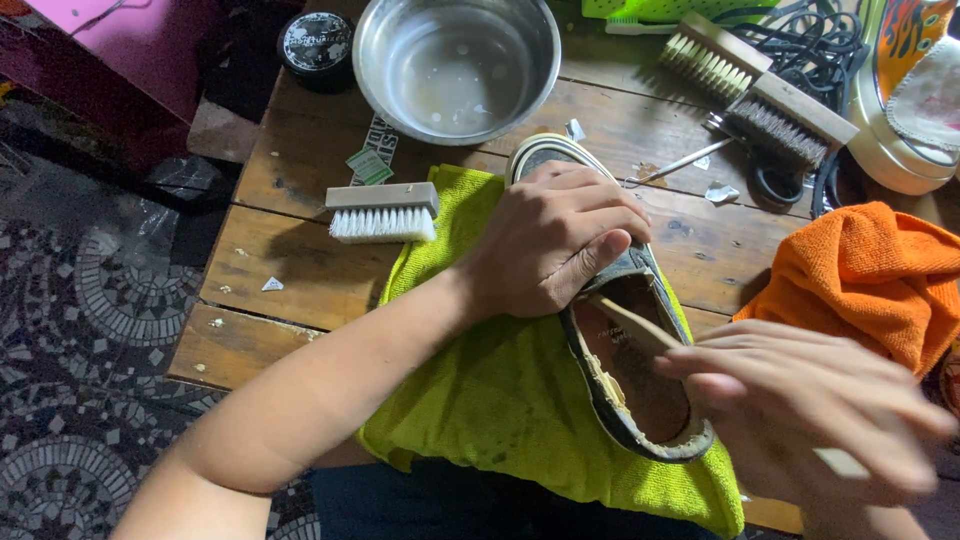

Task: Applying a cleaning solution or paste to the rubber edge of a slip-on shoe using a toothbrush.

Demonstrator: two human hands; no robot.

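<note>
Atop the lime-green cloth point(500, 400), at the table's point(300, 260) near edge, lay the worn slip-on shoe point(640, 380), opening upward, toe pointing away, cushioned and kept off the bare planks. Pinned across the vamp by the left hand point(555, 250), fingers curled down over it, so as not to slide. Blurred right hand point(810, 410), closed around a thin wooden-handled tool point(635, 325) angled into the opening, head hidden inside. Farther out, within reach: white-bristled brush point(383, 212), steel bowl point(456, 65), two more brushes point(760, 90), orange towel point(870, 275).
</note>
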